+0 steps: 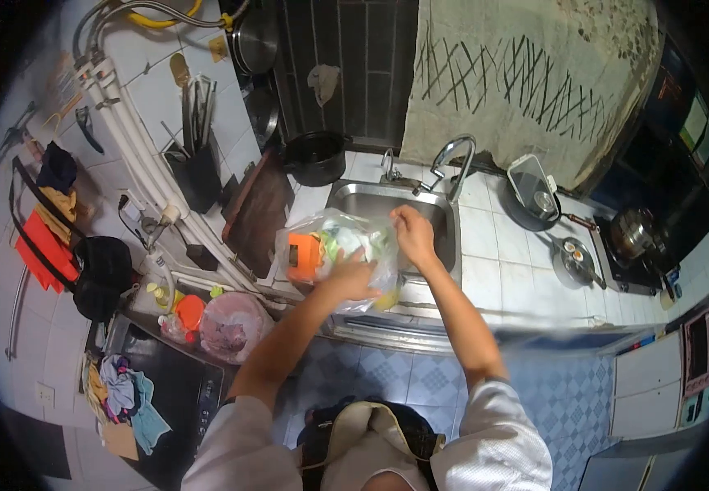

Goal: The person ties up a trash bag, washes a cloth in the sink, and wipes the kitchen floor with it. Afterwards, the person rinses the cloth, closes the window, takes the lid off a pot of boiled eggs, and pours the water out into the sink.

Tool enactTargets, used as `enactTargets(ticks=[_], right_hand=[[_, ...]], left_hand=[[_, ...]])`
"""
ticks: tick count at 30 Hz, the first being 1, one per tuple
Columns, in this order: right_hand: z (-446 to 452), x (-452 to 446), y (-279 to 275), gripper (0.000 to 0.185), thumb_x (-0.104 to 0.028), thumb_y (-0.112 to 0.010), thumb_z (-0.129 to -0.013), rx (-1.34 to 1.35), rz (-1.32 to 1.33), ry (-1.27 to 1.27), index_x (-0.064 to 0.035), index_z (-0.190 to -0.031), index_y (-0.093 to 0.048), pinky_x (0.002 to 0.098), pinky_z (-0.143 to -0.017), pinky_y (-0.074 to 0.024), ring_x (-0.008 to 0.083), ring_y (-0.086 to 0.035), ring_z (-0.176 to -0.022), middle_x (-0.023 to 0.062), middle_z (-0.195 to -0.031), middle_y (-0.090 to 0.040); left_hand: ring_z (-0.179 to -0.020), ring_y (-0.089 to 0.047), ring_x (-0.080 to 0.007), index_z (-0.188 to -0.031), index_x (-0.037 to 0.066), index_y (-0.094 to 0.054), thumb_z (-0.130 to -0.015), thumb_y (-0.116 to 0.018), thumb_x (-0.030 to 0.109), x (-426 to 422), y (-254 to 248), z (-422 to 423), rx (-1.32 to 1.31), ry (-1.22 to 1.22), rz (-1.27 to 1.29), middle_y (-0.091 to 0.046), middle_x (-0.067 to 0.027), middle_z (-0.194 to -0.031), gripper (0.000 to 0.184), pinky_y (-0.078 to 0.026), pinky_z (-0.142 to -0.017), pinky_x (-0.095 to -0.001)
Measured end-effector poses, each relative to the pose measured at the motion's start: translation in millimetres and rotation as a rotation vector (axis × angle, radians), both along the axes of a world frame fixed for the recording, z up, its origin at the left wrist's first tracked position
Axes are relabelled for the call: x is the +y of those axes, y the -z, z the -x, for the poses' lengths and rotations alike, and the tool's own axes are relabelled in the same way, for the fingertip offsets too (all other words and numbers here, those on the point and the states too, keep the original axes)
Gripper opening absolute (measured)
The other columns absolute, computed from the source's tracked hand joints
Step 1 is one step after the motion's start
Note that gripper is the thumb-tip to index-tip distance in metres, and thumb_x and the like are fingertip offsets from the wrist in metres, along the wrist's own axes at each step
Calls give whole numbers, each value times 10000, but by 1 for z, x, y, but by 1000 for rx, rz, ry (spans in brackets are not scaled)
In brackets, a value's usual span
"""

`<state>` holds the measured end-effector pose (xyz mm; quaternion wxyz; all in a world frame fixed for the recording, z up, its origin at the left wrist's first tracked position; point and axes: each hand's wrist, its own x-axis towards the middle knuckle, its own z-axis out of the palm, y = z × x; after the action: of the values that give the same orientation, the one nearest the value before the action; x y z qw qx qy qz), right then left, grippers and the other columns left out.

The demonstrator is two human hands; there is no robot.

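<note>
A clear plastic bag (293, 233) sits over the sink's left front corner and the counter edge. Inside it show an orange box-like item (305, 257) and pale green and white contents too blurred to name. My left hand (351, 278) lies on the bag's front with fingers spread. On the bag's right side, my right hand (413, 237) is raised with its fingers pinched together at the bag's edge. Behind both hands is the steel sink (454, 245), partly hidden by the bag and my right hand.
A curved faucet (457, 159) rises behind the sink. At left stand a black pot (315, 158), a brown board (258, 211) and a pink lined bin (232, 327). To the right are a pan (526, 214), a small metal pot (577, 263) and a stove (616, 255).
</note>
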<state>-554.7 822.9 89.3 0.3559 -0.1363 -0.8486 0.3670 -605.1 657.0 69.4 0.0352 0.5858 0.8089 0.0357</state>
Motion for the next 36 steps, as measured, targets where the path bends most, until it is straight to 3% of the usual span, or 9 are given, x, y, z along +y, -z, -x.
enactTargets(ticks=[5, 7, 14, 23, 26, 28, 31, 35, 36], right_hand=[[-19, -9, -12, 188, -86, -464, -721, -6, -213, 12, -79, -881, -562, 351, -820, -374, 281, -479, -968, 151, -1047, -514], [-23, -18, -19, 212, -200, -557, -688, 89, -489, -284, -80, -862, -580, 382, -901, -301, 303, -394, -1046, 141, -1163, -430], [-31, -8, -33, 369, -361, -681, -597, -421, -616, -478, -54, -791, -614, 375, -873, -344, 311, -400, -1044, 140, -1105, -463], [-26, 16, -28, 268, -221, -695, -623, -240, -353, -405, 4, -718, -584, 340, -768, -427, 274, -530, -883, 130, -985, -530], [-7, 19, -11, 216, -180, -662, -680, -125, -100, -517, -26, -640, -517, 287, -699, -422, 180, -526, -830, 97, -927, -547], [8, 24, -2, 207, -185, -646, -716, -377, 292, -444, -58, -681, -487, 229, -638, -389, 97, -476, -776, 35, -889, -529], [32, 20, 35, 202, -197, -637, -731, -111, 521, -485, -86, -754, -470, 185, -605, -347, 61, -426, -723, 4, -840, -501], [37, -21, 50, 302, -234, -657, -689, -35, 385, -393, -23, -840, -501, 263, -595, -385, 125, -473, -721, 74, -806, -533], [35, -32, 52, 348, -240, -665, -673, 140, 73, -313, -7, -881, -511, 305, -641, -403, 181, -508, -779, 112, -853, -550]], left_hand=[[-1121, -370, -317, -1040, 12, -527, -780, -501, 244, -10, -5, -2, -65, -57, -109, -465, -184, -1130, 349, -294, -930, -424], [-1092, -399, -324, -1038, 15, -530, -792, -485, 218, -15, -7, -5, 8, -52, -156, -449, -181, -1152, 321, -298, -925, -427], [-932, -500, -306, -920, 62, -591, -745, -543, 270, -46, -17, 2, -61, -129, -313, -521, -145, -1022, 276, -396, -793, -403], [-820, -505, -229, -785, 119, -628, -620, -638, 241, -135, -56, 44, 248, -184, -161, -570, -59, -804, 205, -352, -724, -343], [-787, -470, -246, -734, 106, -612, -597, -652, 207, -143, -58, 52, 394, -186, -233, -540, -84, -796, 175, -328, -729, -338], [-884, -468, -280, -696, 40, -571, -622, -622, 128, -139, -73, 44, 159, -243, -504, -524, -156, -929, 126, -332, -765, -427], [-995, -439, -344, -715, 5, -531, -645, -595, 88, -121, -26, 68, 4, -122, -786, -462, -215, -1073, 126, -317, -856, -444], [-1035, -441, -354, -727, 1, -516, -673, -574, 76, -79, -12, 58, -161, -24, -933, -492, -223, -1051, 109, -319, -883, -427], [-960, -477, -351, -732, 3, -506, -687, -561, 76, -68, -16, 46, -333, -109, -1013, -517, -216, -969, 101, -345, -845, -423]])
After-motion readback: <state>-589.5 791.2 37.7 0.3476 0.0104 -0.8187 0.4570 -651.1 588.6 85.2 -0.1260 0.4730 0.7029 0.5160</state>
